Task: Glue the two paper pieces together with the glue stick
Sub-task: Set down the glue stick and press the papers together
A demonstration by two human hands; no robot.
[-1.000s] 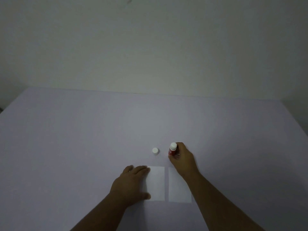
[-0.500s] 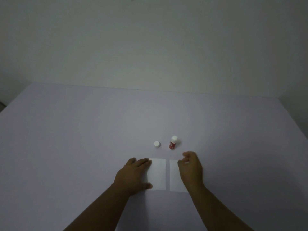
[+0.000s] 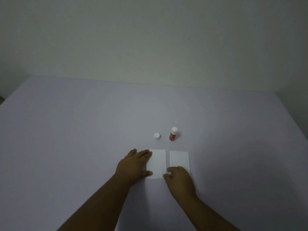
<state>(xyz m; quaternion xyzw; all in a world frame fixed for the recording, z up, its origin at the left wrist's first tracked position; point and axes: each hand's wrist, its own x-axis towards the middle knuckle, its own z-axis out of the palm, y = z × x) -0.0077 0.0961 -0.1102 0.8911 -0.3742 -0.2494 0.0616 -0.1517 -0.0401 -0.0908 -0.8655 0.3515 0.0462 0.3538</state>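
Note:
Two white paper pieces lie side by side on the table, a narrow gap between them: the left paper (image 3: pixel 158 163) and the right paper (image 3: pixel 179 160). My left hand (image 3: pixel 133 164) lies flat with its fingers spread, pressing on the left paper's left edge. My right hand (image 3: pixel 180 180) rests over the near end of the right paper. Its fingertips are curled at that paper's near left corner, and whether they pinch it is unclear. The red glue stick (image 3: pixel 172 136) stands upright beyond the papers, uncapped, and its white cap (image 3: pixel 157 136) stands just left of it.
The pale lilac table (image 3: pixel 75 139) spreads wide around the papers. Its far edge meets a plain wall (image 3: pixel 150 39), and its right edge runs down at the far right.
My right hand let go of the glue stick, left it standing and drew back to the near end of the right paper. My left hand has stayed on the left paper.

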